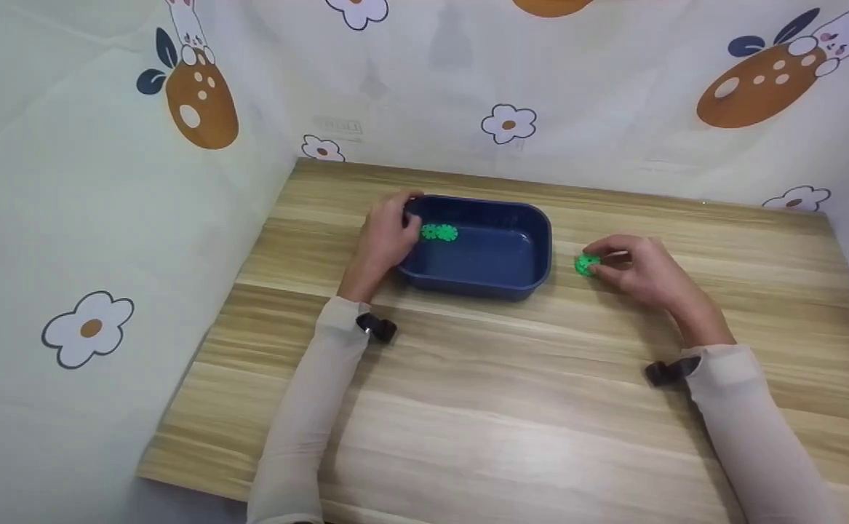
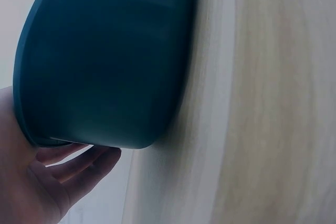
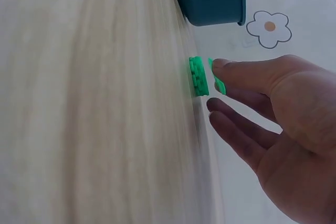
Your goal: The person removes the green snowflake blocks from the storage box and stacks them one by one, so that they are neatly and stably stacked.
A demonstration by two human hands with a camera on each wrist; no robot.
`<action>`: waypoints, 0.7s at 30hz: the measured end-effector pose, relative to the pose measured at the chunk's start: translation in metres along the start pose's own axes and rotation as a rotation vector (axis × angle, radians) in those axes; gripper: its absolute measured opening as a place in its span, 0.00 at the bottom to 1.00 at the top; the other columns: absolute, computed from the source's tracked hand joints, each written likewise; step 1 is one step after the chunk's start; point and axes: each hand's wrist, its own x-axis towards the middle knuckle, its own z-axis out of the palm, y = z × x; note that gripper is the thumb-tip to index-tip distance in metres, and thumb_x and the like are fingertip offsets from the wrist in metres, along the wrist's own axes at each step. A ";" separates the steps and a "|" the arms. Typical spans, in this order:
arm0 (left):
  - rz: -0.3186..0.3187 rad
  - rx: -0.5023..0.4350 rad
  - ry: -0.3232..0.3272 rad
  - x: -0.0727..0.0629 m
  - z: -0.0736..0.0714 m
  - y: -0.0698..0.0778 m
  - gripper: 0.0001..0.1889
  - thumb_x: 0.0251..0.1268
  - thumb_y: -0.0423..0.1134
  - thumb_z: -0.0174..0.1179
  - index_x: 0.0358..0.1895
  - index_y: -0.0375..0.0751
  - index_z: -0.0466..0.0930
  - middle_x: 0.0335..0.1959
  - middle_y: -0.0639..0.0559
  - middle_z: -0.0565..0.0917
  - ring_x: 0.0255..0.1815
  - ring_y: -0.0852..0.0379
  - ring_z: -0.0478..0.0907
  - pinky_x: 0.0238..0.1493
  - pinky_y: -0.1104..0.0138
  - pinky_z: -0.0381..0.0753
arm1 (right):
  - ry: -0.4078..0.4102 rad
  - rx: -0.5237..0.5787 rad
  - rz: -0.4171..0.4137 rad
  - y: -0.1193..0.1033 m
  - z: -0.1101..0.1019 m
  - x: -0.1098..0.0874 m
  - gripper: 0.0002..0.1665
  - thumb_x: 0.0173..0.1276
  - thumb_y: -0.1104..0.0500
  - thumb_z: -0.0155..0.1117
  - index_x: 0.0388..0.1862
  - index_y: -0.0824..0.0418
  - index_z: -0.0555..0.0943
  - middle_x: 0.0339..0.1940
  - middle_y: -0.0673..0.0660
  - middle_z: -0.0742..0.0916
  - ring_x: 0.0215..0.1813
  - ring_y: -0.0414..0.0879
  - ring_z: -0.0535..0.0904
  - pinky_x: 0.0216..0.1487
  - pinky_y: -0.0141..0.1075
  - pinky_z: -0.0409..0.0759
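A dark blue rectangular plastic bin [image 1: 468, 288] stands on the wood-grain table. My left hand [image 1: 384, 236] grips its left end, thumb over the rim and fingers against the outside wall. Inside the bin, close to that thumb, lie green notched plastic discs [image 1: 447, 233]. To the right of the bin, my right hand [image 1: 646, 271] pinches one thin green disc [image 3: 219, 85] between thumb and finger. A small stack of green discs [image 3: 198, 77] sits on the table right beneath it, with a narrow gap showing between them in the right wrist view.
The wood-grain table [image 1: 468, 407] meets a patterned wall covering [image 1: 424, 87] at the back and left. Dark wrist devices [image 1: 377, 327] are strapped over both light sleeves [image 1: 751, 407].
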 end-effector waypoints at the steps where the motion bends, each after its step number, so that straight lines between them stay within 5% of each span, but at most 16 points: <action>1: 0.001 0.000 0.001 0.000 0.000 0.000 0.21 0.76 0.34 0.58 0.68 0.47 0.83 0.66 0.42 0.85 0.68 0.47 0.81 0.71 0.50 0.79 | -0.008 0.004 -0.003 0.000 0.000 0.000 0.16 0.72 0.61 0.77 0.56 0.59 0.91 0.56 0.60 0.93 0.58 0.58 0.90 0.53 0.20 0.81; 21: 0.012 0.008 0.008 0.000 0.000 0.002 0.21 0.74 0.34 0.59 0.68 0.47 0.83 0.65 0.42 0.86 0.63 0.48 0.83 0.66 0.51 0.82 | -0.065 0.041 0.010 0.002 -0.002 0.000 0.23 0.68 0.62 0.79 0.62 0.62 0.88 0.58 0.63 0.92 0.59 0.59 0.89 0.57 0.29 0.85</action>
